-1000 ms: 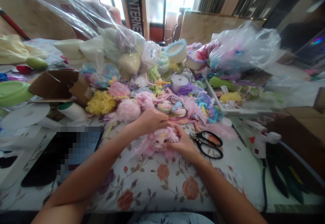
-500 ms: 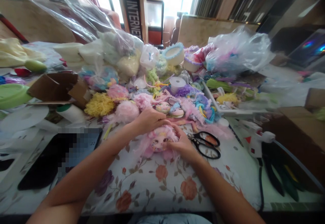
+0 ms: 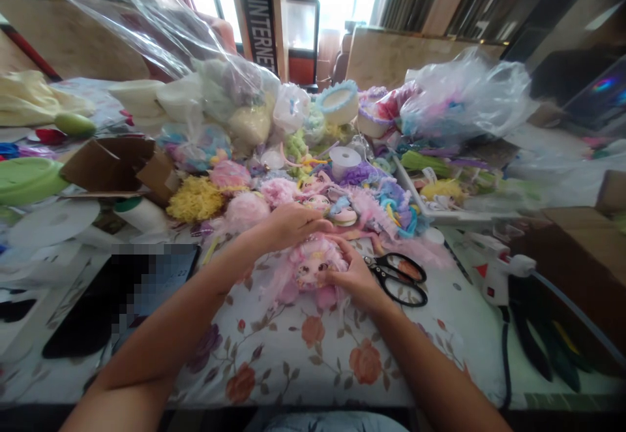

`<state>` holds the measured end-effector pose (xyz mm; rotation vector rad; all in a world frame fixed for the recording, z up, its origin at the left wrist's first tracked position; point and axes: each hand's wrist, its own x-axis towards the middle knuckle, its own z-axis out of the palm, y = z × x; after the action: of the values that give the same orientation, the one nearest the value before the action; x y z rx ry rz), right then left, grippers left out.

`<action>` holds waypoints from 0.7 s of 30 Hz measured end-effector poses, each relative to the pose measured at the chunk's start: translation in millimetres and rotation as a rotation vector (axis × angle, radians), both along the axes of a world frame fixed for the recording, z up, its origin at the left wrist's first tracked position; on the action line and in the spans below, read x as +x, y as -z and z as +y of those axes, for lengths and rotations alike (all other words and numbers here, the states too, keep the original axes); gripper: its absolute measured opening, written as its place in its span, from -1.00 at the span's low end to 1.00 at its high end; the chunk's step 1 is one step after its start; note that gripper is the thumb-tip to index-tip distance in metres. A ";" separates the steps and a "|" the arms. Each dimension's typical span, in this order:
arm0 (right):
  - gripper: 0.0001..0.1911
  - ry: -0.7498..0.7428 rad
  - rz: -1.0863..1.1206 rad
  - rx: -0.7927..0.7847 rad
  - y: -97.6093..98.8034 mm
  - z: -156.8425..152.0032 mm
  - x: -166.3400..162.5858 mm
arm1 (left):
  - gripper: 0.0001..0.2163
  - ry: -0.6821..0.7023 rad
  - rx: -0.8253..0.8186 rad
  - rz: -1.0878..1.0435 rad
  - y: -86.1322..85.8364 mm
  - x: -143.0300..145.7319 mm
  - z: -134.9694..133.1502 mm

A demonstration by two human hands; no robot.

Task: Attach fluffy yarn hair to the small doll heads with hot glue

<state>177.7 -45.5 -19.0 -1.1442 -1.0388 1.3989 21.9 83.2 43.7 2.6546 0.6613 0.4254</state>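
A small pink fluffy doll head point(image 3: 313, 267) with a painted face lies on the flowered tablecloth point(image 3: 313, 347) between my hands. My left hand point(image 3: 288, 224) curls over its upper edge, fingers pressed onto the pink fluff. My right hand point(image 3: 353, 274) grips its right side, thumb against the face. Black-handled scissors point(image 3: 402, 278) lie just right of my right hand. More doll faces point(image 3: 342, 213) and pastel fluffy pieces sit right behind my hands.
A white glue gun point(image 3: 503, 269) lies at the right with its cord. A dark tablet point(image 3: 122, 298) rests at the left. Cardboard box point(image 3: 117, 164), white ribbon spool point(image 3: 345, 158), yellow fluff point(image 3: 195, 198) and plastic bags of trims point(image 3: 464, 96) crowd the back.
My hands stay on the pink doll head; the left hand has shifted slightly up and over it. The view has barely moved.
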 end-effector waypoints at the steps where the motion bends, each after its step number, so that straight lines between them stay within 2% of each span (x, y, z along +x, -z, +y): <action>1: -0.29 0.009 -0.008 0.005 0.0 0.2 -0.1 | -0.55 -0.015 0.004 -0.013 -0.9 0.1 1.6; 10: -0.29 0.020 -0.050 -0.002 -1.0 -0.2 -0.7 | -0.55 -0.025 -0.026 0.061 2.4 7.8 -3.5; 14: -0.31 0.000 -0.079 0.040 -1.6 -0.7 -0.7 | -0.56 -0.014 -0.058 0.036 3.7 8.8 -3.7; 21: -0.33 0.005 -0.080 0.021 -2.7 -0.4 -1.6 | -0.52 0.021 -0.092 0.023 4.0 7.6 -2.9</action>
<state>176.1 -45.9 -16.4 -1.1948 -1.1038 1.3442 29.6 80.3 39.7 2.5806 0.6433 0.3499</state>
